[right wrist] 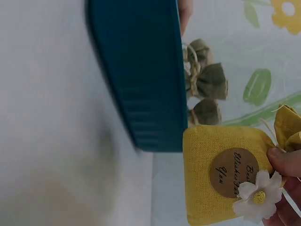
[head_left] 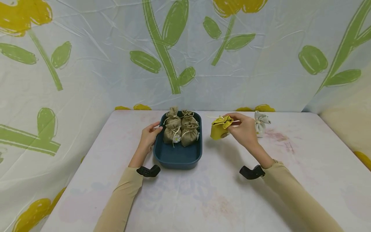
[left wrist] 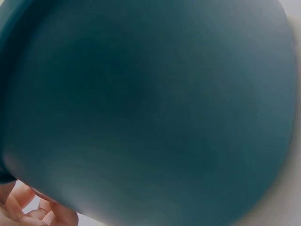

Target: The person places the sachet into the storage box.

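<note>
- The yellow pouch (head_left: 219, 128) is in the air just right of the blue tray (head_left: 177, 157), low over the table (head_left: 203, 199); the right wrist view shows its round paper label (right wrist: 233, 172) and a white cloth flower (right wrist: 256, 195) near the tied neck
- The right hand (head_left: 244, 129) pinches the pouch at the gathered neck, fingertips (right wrist: 282, 160) closed on the cloth beside the string, so the filled body is free beyond the grip
- The left hand (head_left: 149, 135) rests against the tray's left rim, fingers laid loosely along the edge; whether the thumb hooks over the rim I cannot tell, and the left wrist view shows little but blurred blue wall (left wrist: 150, 108) and a few fingers (left wrist: 28, 207)
- In the far half of the tray stand four brown pouches (head_left: 181, 127), packed close and touching; the near half is bare blue floor
- As I judge it, the step in hand is bringing the yellow pouch to the tray: it would go well to lift it clear over the right rim, lower it onto the bare floor in front of the brown ones, and let go only once the base sits flat, so the flower is not crushed and the neighbours are not knocked over
- The steadying hand should stay on the rim meanwhile, since the tray looks light enough to slide
- A pale grey pouch (head_left: 261, 120) stands on the table behind the right hand, apart from it
</note>
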Available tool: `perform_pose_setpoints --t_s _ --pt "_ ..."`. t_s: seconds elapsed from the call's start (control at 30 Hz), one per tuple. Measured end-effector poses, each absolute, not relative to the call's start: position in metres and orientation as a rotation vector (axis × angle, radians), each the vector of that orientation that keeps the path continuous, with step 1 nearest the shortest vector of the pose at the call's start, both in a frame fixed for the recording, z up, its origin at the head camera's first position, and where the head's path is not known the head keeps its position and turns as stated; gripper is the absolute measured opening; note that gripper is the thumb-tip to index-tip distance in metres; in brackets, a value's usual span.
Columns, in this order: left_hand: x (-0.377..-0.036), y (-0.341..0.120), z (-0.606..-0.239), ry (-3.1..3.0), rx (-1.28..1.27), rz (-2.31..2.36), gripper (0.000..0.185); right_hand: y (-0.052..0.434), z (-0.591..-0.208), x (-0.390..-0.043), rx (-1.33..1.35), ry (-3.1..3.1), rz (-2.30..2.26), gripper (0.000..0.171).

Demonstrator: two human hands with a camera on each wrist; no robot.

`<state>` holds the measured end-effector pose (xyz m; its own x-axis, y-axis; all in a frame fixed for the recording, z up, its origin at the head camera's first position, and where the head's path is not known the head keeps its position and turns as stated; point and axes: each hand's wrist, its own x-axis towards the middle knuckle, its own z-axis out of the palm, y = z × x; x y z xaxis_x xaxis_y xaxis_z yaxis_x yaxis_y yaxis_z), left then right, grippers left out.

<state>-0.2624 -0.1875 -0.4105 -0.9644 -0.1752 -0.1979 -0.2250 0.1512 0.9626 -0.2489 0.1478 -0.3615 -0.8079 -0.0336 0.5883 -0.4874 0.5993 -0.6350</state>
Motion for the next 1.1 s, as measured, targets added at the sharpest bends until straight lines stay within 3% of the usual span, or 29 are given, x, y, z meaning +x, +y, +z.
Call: perform_pose_setpoints --t_s 0.27,0.57,1.1 --pt "-0.263 -0.187 -0.411 2.351 -0.423 1.977 0.042 0.131 -0.353 -0.238 0.474 -2.257 1.200 0.030" --pt "-0.264 -0.187 -0.411 2.337 -0.424 1.978 0.042 0.104 -0.346 -0.226 0.558 -2.267 1.290 0.026" --pt "-0.264 -0.187 -0.411 2.341 -0.412 1.985 0.043 0.049 -0.361 -0.217 0.776 -2.313 1.397 0.026"
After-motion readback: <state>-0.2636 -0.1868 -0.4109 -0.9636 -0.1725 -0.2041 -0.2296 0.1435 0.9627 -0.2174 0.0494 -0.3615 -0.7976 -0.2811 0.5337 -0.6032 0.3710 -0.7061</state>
